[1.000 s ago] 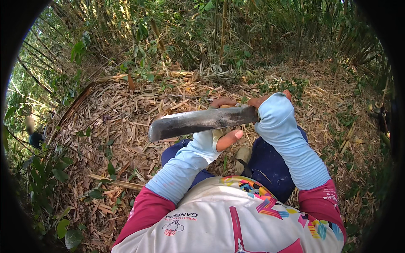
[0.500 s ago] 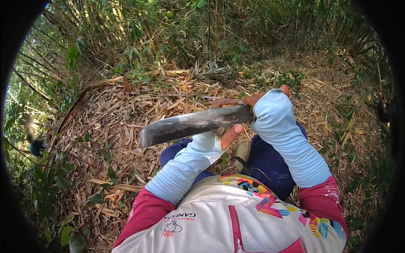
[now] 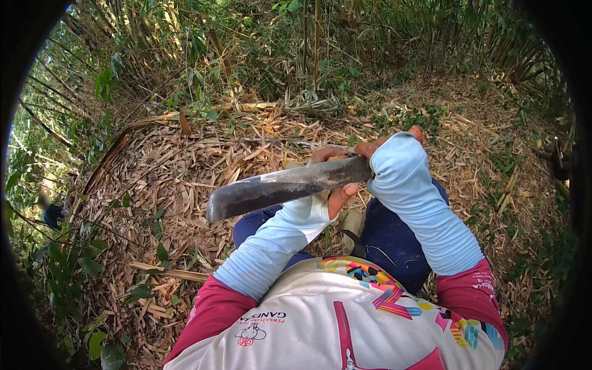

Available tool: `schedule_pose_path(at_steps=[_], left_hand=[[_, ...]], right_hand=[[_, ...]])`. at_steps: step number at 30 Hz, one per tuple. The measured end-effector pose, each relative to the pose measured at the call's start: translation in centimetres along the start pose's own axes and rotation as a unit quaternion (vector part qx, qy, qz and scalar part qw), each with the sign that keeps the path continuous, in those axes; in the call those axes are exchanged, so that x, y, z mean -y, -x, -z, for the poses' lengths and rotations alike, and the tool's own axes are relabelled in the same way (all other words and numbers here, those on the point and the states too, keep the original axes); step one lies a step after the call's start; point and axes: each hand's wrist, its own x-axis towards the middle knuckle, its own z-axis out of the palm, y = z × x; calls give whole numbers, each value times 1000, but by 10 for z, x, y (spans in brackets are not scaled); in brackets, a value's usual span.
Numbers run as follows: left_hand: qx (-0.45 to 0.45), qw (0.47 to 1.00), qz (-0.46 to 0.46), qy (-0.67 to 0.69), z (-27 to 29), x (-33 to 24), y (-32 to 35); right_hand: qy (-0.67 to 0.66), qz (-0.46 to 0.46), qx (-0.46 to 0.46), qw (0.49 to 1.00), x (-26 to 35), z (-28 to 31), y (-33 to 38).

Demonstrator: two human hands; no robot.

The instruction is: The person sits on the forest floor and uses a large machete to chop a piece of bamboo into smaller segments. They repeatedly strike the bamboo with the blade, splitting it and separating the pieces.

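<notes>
A machete (image 3: 290, 183) with a broad, dark, worn blade lies crosswise in front of me, its blunt rounded tip to the left. My right hand (image 3: 374, 148) is closed around its handle, which the hand and a light blue sleeve hide. Under the blade is my left hand (image 3: 338, 198). Its thumb shows on the near side and its fingers on the far side, curled in. The blade covers the palm and whatever may be in it. A small yellowish piece (image 3: 292, 164) shows just past the blade's far edge, beside the left fingers; its kind is unclear.
Dry bamboo leaves (image 3: 166, 203) cover the ground. A long split stick (image 3: 172, 272) lies at the left, near my elbow. My knees in dark blue trousers (image 3: 394, 246) are below the hands. Bamboo stems (image 3: 316, 49) stand ahead; a blurred person (image 3: 52, 214) is at far left.
The machete's tip has dropped slightly toward me and the blade has tilted a little. My left thumb has shifted slightly right. Both hands stay in nearly the same place.
</notes>
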Motion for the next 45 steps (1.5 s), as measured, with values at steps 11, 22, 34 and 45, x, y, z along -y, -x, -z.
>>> schedule_pose_path(at_steps=[11,22,34,45], left_hand=[[-45,997,-55,-23,-9,8,3],[-113,919,-7,378,-27,38,-3],[-113,986,44,111,10,-3,-14],[-152,973,-2,173,51,16,-29]], right_hand=[[36,10,-64,997,-1,-7,3],[-49,-113,92,988,5,15,-16],[-287,-259,-55,921,-16,-13,-7],[-300,-248,-22,921,-17,-16,-9]])
